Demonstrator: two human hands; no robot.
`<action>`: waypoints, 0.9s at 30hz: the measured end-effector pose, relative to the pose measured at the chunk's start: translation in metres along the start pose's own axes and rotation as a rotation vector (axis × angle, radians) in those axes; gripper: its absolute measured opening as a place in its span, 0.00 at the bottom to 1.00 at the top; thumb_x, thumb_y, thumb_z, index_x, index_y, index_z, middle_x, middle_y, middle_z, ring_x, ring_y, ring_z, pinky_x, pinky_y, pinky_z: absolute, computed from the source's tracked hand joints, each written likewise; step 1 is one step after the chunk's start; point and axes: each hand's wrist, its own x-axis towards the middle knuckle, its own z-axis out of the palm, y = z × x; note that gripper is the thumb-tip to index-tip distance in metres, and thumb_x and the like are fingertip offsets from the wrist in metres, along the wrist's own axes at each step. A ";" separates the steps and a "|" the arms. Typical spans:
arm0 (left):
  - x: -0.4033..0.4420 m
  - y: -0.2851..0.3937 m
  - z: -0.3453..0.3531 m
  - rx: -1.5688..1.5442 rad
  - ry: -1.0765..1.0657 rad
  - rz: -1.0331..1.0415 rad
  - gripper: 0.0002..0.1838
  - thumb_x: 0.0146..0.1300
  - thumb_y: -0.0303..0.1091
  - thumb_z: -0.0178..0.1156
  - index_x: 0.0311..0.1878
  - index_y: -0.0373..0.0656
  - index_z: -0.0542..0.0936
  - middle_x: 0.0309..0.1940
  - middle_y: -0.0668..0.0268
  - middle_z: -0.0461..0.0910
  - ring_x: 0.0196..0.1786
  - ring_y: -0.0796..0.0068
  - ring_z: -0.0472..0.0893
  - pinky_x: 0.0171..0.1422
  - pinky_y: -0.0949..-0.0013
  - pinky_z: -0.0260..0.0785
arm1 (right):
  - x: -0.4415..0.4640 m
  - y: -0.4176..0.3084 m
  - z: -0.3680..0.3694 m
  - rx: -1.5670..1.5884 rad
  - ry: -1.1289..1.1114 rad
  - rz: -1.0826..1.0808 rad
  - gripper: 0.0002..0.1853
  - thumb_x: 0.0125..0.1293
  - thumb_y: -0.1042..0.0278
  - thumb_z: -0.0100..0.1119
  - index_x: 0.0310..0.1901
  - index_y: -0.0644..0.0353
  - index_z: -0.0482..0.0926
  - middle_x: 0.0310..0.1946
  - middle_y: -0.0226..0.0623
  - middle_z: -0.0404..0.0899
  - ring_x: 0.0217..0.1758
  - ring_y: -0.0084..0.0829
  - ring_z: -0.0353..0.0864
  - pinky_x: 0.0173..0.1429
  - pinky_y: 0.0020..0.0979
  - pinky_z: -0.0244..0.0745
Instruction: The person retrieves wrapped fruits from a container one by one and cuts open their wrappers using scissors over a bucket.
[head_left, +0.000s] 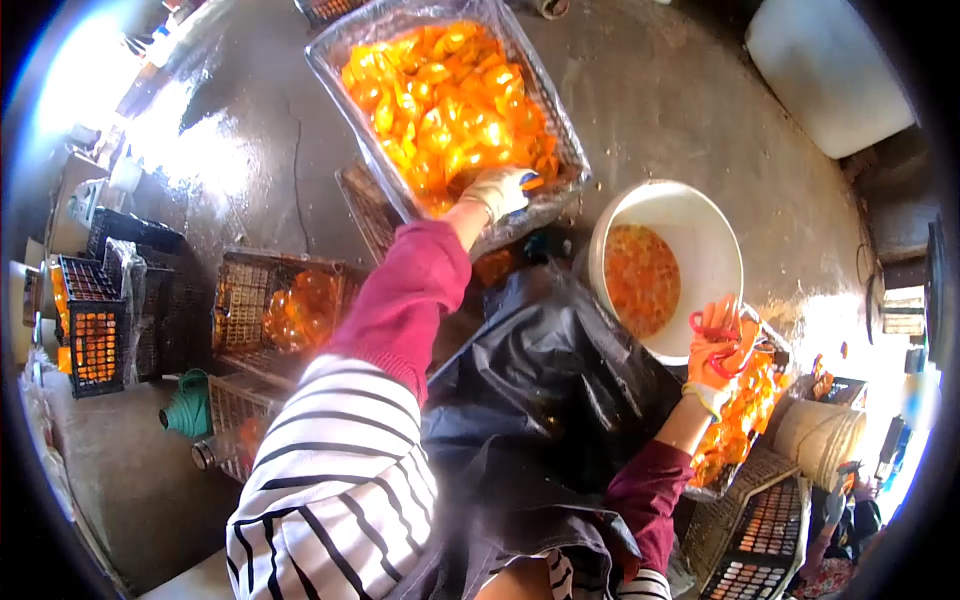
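Note:
My left hand [500, 193], in a pale glove with blue at the fingers, reaches over the near edge of a plastic-lined crate [350, 125]. Its fingers are curled on a glossy orange pepper [537, 182], partly hidden by the glove. A heap of orange peppers [450, 100] fills this crate. On the right, my right hand [720, 345], in an orange glove, is closed around red-handled scissors [697, 322]; the blades are not visible. This hand is beside the rim of a white bucket [715, 240], which holds orange-red bits [640, 280].
Another lined crate of orange pieces [740, 415] stands beneath my right hand. Left are a brown crate [240, 300] with a bag of orange pieces, a green watering can [186, 405] and black crates [95, 330]. A beige bucket [820, 430] stands right. Black plastic [540, 370] covers my lap.

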 end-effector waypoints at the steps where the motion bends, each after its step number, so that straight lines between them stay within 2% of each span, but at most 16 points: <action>1: 0.000 -0.007 0.002 -0.329 0.039 -0.081 0.21 0.57 0.42 0.54 0.55 0.53 0.75 0.45 0.54 0.78 0.49 0.61 0.78 0.55 0.63 0.68 | 0.000 0.002 0.003 -0.009 -0.025 0.017 0.26 0.64 0.52 0.52 0.54 0.66 0.70 0.58 0.42 0.70 0.63 0.36 0.68 0.68 0.42 0.60; 2: 0.031 -0.056 0.036 -0.669 0.052 -0.175 0.21 0.56 0.42 0.59 0.54 0.48 0.75 0.46 0.57 0.79 0.49 0.60 0.78 0.53 0.66 0.70 | -0.001 0.004 0.004 -0.022 -0.046 0.033 0.26 0.64 0.51 0.52 0.55 0.66 0.69 0.59 0.42 0.69 0.63 0.36 0.68 0.68 0.42 0.61; 3: 0.013 -0.057 0.029 -1.458 0.054 -0.371 0.23 0.54 0.37 0.64 0.54 0.43 0.74 0.48 0.59 0.78 0.51 0.60 0.77 0.55 0.65 0.70 | -0.002 0.004 0.003 -0.039 -0.062 0.050 0.26 0.64 0.51 0.52 0.55 0.65 0.69 0.59 0.42 0.69 0.62 0.36 0.68 0.68 0.42 0.62; 5: -0.009 -0.040 0.021 -2.427 0.061 -0.067 0.26 0.53 0.36 0.68 0.53 0.39 0.72 0.48 0.61 0.77 0.50 0.61 0.76 0.57 0.63 0.69 | 0.002 0.011 -0.012 -0.095 -0.313 0.077 0.25 0.64 0.53 0.52 0.55 0.64 0.69 0.59 0.44 0.69 0.62 0.38 0.69 0.66 0.41 0.63; 6: -0.027 -0.021 -0.001 -2.608 0.016 -0.123 0.25 0.54 0.38 0.67 0.54 0.40 0.72 0.48 0.60 0.77 0.50 0.62 0.76 0.58 0.59 0.70 | 0.008 0.015 -0.018 -0.103 -0.425 0.122 0.24 0.64 0.55 0.52 0.56 0.63 0.69 0.58 0.45 0.69 0.62 0.39 0.68 0.66 0.41 0.63; 9: -0.032 0.007 -0.012 -2.221 0.062 -0.126 0.23 0.59 0.42 0.63 0.54 0.41 0.73 0.48 0.62 0.78 0.50 0.67 0.76 0.56 0.66 0.69 | -0.018 0.023 0.020 -0.342 -0.142 0.119 0.23 0.64 0.53 0.54 0.54 0.61 0.70 0.53 0.41 0.73 0.57 0.38 0.72 0.59 0.41 0.70; 11: -0.047 0.058 -0.040 -1.747 0.080 -0.360 0.21 0.58 0.44 0.63 0.48 0.39 0.78 0.39 0.64 0.81 0.41 0.76 0.79 0.44 0.74 0.70 | -0.018 0.029 0.006 -0.312 -0.474 0.069 0.22 0.65 0.54 0.54 0.54 0.62 0.70 0.53 0.42 0.73 0.54 0.38 0.74 0.52 0.39 0.75; 13: -0.020 0.088 -0.017 -1.833 0.031 -0.139 0.18 0.56 0.43 0.64 0.42 0.40 0.79 0.33 0.67 0.81 0.33 0.77 0.79 0.39 0.74 0.70 | -0.010 0.038 0.006 -0.472 -0.295 0.099 0.23 0.66 0.54 0.51 0.56 0.62 0.68 0.51 0.45 0.74 0.52 0.37 0.75 0.44 0.37 0.78; 15: -0.031 0.144 -0.035 -1.689 0.005 -0.245 0.14 0.55 0.41 0.65 0.39 0.41 0.80 0.29 0.69 0.80 0.29 0.78 0.78 0.35 0.73 0.70 | 0.011 0.039 -0.018 -0.719 -0.498 0.170 0.23 0.69 0.52 0.43 0.57 0.61 0.67 0.48 0.48 0.76 0.44 0.36 0.77 0.37 0.31 0.76; 16: -0.013 0.145 -0.010 -1.292 0.182 0.048 0.14 0.54 0.40 0.65 0.39 0.41 0.80 0.29 0.69 0.80 0.29 0.78 0.77 0.35 0.73 0.70 | 0.004 0.043 -0.012 -0.631 -0.447 0.252 0.22 0.70 0.52 0.40 0.56 0.61 0.68 0.46 0.48 0.77 0.40 0.36 0.78 0.35 0.31 0.75; 17: -0.010 0.159 -0.002 -1.295 0.137 -0.002 0.14 0.58 0.42 0.59 0.41 0.43 0.80 0.33 0.63 0.80 0.34 0.70 0.78 0.39 0.69 0.70 | -0.006 0.046 -0.003 -0.542 -0.395 0.332 0.22 0.71 0.51 0.37 0.55 0.60 0.68 0.45 0.49 0.78 0.35 0.37 0.79 0.33 0.30 0.74; 19: -0.005 0.187 0.013 -1.298 0.047 -0.104 0.17 0.65 0.47 0.48 0.46 0.47 0.80 0.40 0.53 0.80 0.44 0.55 0.80 0.49 0.61 0.70 | -0.016 0.045 0.010 -0.586 -0.345 0.320 0.18 0.70 0.57 0.41 0.51 0.60 0.71 0.39 0.48 0.80 0.38 0.35 0.80 0.35 0.29 0.76; 22: -0.012 0.189 0.013 -0.937 0.086 -0.015 0.26 0.64 0.55 0.49 0.46 0.41 0.79 0.39 0.56 0.81 0.42 0.70 0.80 0.48 0.68 0.70 | -0.011 0.047 0.005 -0.692 -0.415 0.246 0.14 0.65 0.66 0.54 0.50 0.61 0.71 0.38 0.43 0.80 0.40 0.31 0.80 0.45 0.27 0.74; 23: -0.017 0.193 0.008 -1.407 -0.005 -0.114 0.26 0.63 0.56 0.52 0.47 0.39 0.78 0.39 0.58 0.82 0.44 0.72 0.80 0.48 0.69 0.70 | -0.012 0.050 0.007 -0.749 -0.388 0.246 0.15 0.63 0.67 0.56 0.50 0.62 0.72 0.39 0.42 0.80 0.41 0.30 0.80 0.46 0.26 0.73; 25: -0.029 0.190 -0.010 -1.163 -0.016 -0.037 0.26 0.62 0.52 0.56 0.48 0.37 0.77 0.41 0.60 0.81 0.45 0.72 0.80 0.50 0.71 0.71 | -0.009 0.052 0.009 -0.862 -0.334 0.247 0.16 0.60 0.69 0.60 0.49 0.62 0.72 0.39 0.41 0.80 0.42 0.28 0.79 0.49 0.25 0.71; 27: -0.005 0.182 0.018 -1.720 -0.207 0.026 0.27 0.60 0.50 0.60 0.51 0.34 0.75 0.45 0.63 0.80 0.47 0.74 0.79 0.52 0.73 0.71 | -0.001 0.056 0.002 -0.889 -0.437 0.226 0.17 0.61 0.67 0.61 0.50 0.63 0.72 0.41 0.36 0.79 0.44 0.25 0.77 0.49 0.24 0.70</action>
